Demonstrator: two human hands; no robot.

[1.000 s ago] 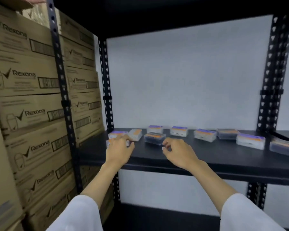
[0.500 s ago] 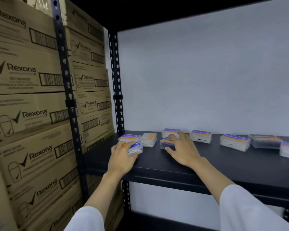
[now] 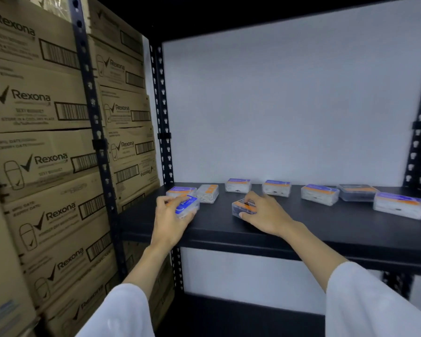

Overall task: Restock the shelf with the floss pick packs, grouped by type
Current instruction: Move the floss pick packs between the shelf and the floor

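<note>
Head view: on the black metal shelf [image 3: 326, 229], the left hand [image 3: 167, 223] holds a small clear floss pack with a blue label [image 3: 186, 205], near the shelf's left end. The right hand [image 3: 265, 216] grips a dark floss pack with an orange label [image 3: 242, 207] toward the shelf's middle. More packs sit along the back of the shelf. This looks like the sorting step. Next, each pack likely needs to go beside ones of its own kind.
</note>
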